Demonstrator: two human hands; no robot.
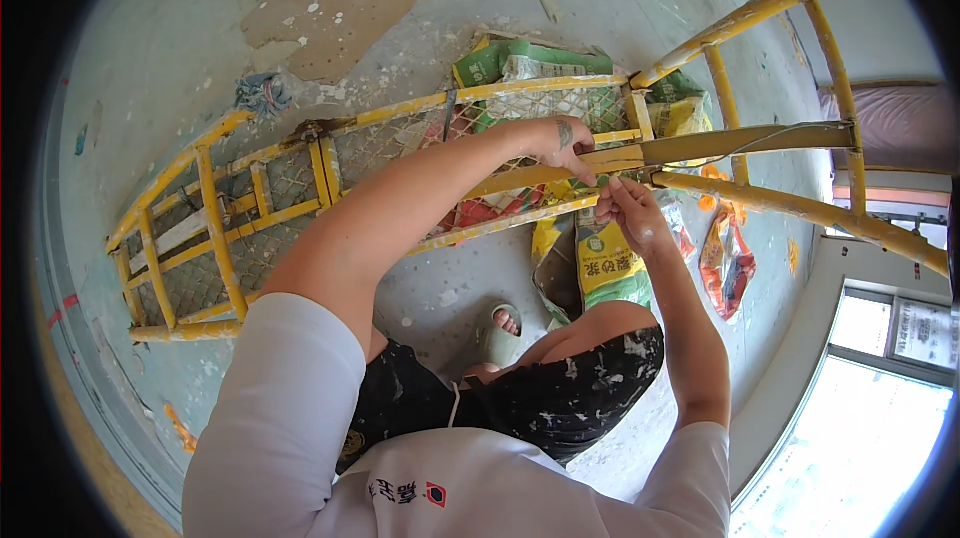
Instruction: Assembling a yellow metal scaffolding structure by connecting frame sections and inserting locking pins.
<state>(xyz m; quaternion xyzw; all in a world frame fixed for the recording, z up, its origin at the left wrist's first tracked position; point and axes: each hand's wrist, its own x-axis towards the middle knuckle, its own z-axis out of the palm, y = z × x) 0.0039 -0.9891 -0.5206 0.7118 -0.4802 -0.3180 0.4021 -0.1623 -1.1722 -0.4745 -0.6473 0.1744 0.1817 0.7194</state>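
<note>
A yellow metal folding scaffold with a wire mesh deck lies across the floor in front of me. My left hand reaches over a yellow bar near the scaffold's right joint, its fingers bent round the bar. Close beside it, my right hand pinches at the end of the deck's near rail. Whatever lies between the right fingertips is too small to make out. The fingertips of both hands nearly meet at this joint.
Ladder-like end frames stand at the scaffold's left and right. Green and yellow sacks lie under and near it. A red torn bag is farther right. A blue rag and brown sheet lie beyond.
</note>
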